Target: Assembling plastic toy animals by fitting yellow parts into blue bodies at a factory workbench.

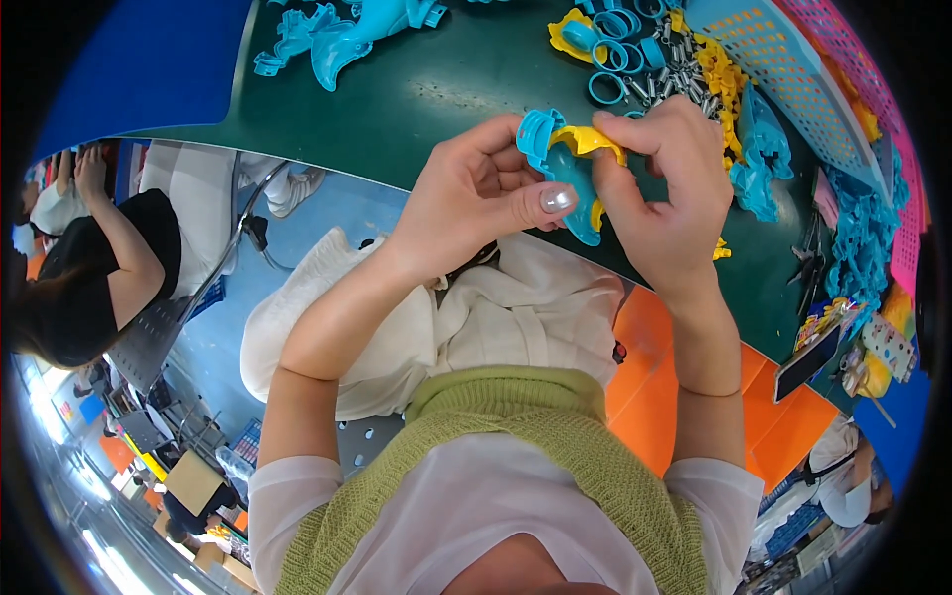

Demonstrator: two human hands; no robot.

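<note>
Over the near edge of the green table, my left hand (486, 188) is closed around a curved blue plastic shell (567, 177) with a ring-like collar at its upper end. My right hand (666, 183) pinches a yellow plastic piece (587, 141) between thumb and fingers. The yellow piece lies against the open side of the blue shell, just below the collar. Another bit of yellow shows lower down on the shell, beside my right fingers. My palms hide part of both pieces.
Beyond my right hand lie blue rings (607, 87), small metal cylinders (684, 64) and yellow parts (722, 79). Blue shells (367, 35) are at the far left. Light-blue (793, 69) and pink baskets (904, 198) stand at right, near a phone (808, 362). A co-worker (99, 248) sits at left.
</note>
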